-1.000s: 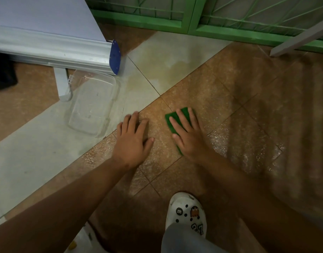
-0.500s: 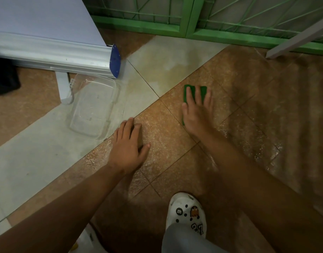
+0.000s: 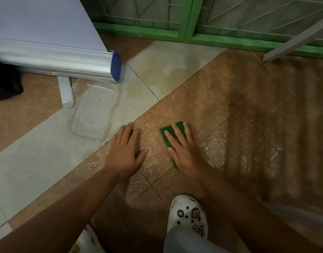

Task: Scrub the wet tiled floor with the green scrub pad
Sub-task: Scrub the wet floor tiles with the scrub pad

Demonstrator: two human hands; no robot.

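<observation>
Underhand, flat green scrub pad (image 3: 168,134) on glistening, pebbled brown tiled floor (image 3: 230,148).

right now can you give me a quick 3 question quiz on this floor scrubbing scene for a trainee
1. True or false: the right hand presses flat on the green scrub pad.
2. Multiple choice: what lies on the pale tiles beyond the left hand? A) a bucket B) a clear plastic container C) a mop
3. Fill in: the left hand rests flat on the wet brown ____ and holds nothing.

Key
1. True: straight fingers lie over the pad.
2. B: it sits in front of the banner stand base.
3. Tiles: the surface around both hands glistens.
</observation>
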